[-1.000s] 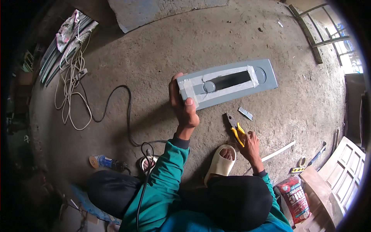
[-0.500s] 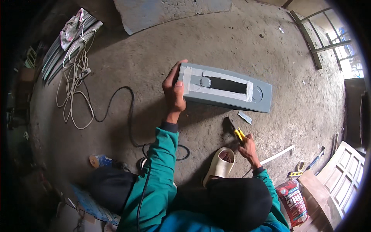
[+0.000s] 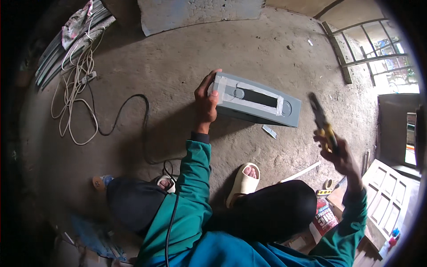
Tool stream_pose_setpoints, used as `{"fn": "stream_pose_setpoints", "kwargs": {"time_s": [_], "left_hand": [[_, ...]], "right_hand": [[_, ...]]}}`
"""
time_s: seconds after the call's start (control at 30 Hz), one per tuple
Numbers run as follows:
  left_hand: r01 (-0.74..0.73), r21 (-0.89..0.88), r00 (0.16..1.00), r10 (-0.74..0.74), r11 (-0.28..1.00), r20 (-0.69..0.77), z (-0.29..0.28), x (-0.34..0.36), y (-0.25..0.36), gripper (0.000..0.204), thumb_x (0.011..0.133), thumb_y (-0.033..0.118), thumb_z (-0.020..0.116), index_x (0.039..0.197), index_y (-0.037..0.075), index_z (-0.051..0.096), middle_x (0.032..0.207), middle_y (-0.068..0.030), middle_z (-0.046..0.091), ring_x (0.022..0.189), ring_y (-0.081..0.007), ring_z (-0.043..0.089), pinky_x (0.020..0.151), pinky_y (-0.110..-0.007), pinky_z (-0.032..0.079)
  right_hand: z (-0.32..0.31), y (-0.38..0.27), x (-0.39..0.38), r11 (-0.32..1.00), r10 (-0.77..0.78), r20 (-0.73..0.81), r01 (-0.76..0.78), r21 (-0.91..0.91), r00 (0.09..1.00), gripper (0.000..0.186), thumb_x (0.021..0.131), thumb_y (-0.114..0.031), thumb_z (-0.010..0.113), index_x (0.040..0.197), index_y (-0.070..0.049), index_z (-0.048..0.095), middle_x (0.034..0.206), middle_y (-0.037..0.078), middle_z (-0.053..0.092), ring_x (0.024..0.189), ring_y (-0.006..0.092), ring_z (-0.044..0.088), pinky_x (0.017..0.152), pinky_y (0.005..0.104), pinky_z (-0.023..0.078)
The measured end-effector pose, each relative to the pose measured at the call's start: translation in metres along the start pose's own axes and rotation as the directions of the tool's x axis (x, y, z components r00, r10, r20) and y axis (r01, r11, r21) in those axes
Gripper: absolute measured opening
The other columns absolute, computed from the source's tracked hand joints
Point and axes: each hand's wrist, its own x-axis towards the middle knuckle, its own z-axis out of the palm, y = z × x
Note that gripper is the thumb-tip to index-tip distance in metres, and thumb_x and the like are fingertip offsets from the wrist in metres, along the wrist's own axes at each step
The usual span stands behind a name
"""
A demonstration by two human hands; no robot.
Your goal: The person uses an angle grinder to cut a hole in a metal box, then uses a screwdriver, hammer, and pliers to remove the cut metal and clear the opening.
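A grey metal box (image 3: 291, 116) is gripped at its left end by my left hand (image 3: 207, 100), thumb on the face toward me and fingers behind. That face has a long rectangular cut-out edged with pale tape, plus round knock-outs near both ends of it. Off to the right, my right hand (image 3: 339, 153) is closed around the yellow-and-black handles of a pair of pliers (image 3: 321, 116), held up with the dark jaws pointing away from me. Below the box a small grey metal strip (image 3: 269, 131) lies on the floor.
A tangled white extension cord (image 3: 73, 104) and a bundle of long strips (image 3: 73, 40) lie at far left. A black cable (image 3: 146, 115) crosses the floor toward me. At right are a white strip (image 3: 302, 171), a tape roll (image 3: 328, 184), a red bag (image 3: 324, 218) and a white panelled board (image 3: 389, 189).
My right hand has lifted the pliers from near the floor strip up and to the right. My left hand still holds the box, which has shifted only slightly in view.
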Motion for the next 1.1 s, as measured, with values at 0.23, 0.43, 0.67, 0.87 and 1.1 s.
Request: {"fn": "stream_pose_setpoints", "kwargs": {"time_s": [0.23, 0.43, 0.67, 0.87, 1.1], "left_hand": [[-0.048, -0.007, 0.998, 0.048, 0.999, -0.034, 0.003, -0.013, 0.003, 0.066, 0.087, 0.051, 0.043, 0.121, -0.004, 0.054, 0.117, -0.0209, 0.058, 0.108, -0.0345, 0.057, 0.092, -0.041, 0.044], [-0.052, -0.034, 0.997, 0.050, 0.998, -0.050, -0.003, -0.022, 0.003, 0.062, 0.086, 0.049, 0.046, 0.120, -0.003, 0.055, 0.116, -0.0193, 0.059, 0.107, -0.0344, 0.057, 0.091, -0.041, 0.045], [-0.068, -0.047, 0.995, 0.064, 0.997, -0.079, -0.003, -0.027, 0.001, 0.061, 0.085, 0.049, 0.048, 0.118, -0.002, 0.056, 0.115, -0.0191, 0.060, 0.107, -0.0340, 0.058, 0.091, -0.043, 0.045], [-0.085, -0.012, 0.994, 0.084, 0.996, -0.067, -0.006, -0.027, 0.001, 0.061, 0.086, 0.049, 0.048, 0.118, -0.002, 0.057, 0.114, -0.0196, 0.060, 0.107, -0.0350, 0.058, 0.091, -0.043, 0.046], [-0.117, 0.001, 0.990, 0.116, 0.993, -0.085, -0.005, -0.026, 0.003, 0.058, 0.087, 0.046, 0.047, 0.119, -0.001, 0.056, 0.112, -0.0195, 0.060, 0.104, -0.0361, 0.058, 0.090, -0.044, 0.045]], "right_hand": [[0.004, -0.097, 0.065, 0.886, 0.225, 0.271, -0.080, -0.456, 0.936, 0.041, 0.078, -0.014, 0.066, 0.117, -0.006, 0.061, 0.086, 0.014, 0.064, 0.076, 0.0227, 0.060, 0.071, 0.0355, 0.047], [0.018, -0.108, 0.079, 0.809, 0.307, 0.295, -0.085, -0.581, 0.905, 0.037, 0.079, -0.015, 0.067, 0.115, -0.007, 0.062, 0.074, 0.008, 0.055, 0.064, 0.0182, 0.051, 0.063, 0.0333, 0.043], [0.026, -0.104, 0.086, 0.821, 0.293, 0.357, -0.042, -0.570, 0.887, 0.036, 0.079, -0.013, 0.069, 0.114, -0.005, 0.062, 0.085, 0.012, 0.059, 0.072, 0.0215, 0.056, 0.070, 0.0351, 0.046], [0.031, -0.098, 0.091, 0.839, 0.225, 0.391, 0.026, -0.544, 0.892, 0.030, 0.082, -0.014, 0.066, 0.111, -0.006, 0.063, 0.082, 0.009, 0.059, 0.069, 0.0188, 0.054, 0.068, 0.0342, 0.045], [0.038, -0.105, 0.090, 0.866, 0.248, 0.378, -0.029, -0.499, 0.892, 0.023, 0.088, -0.022, 0.062, 0.104, -0.007, 0.067, 0.083, 0.011, 0.060, 0.075, 0.0198, 0.059, 0.071, 0.0353, 0.047]]}}
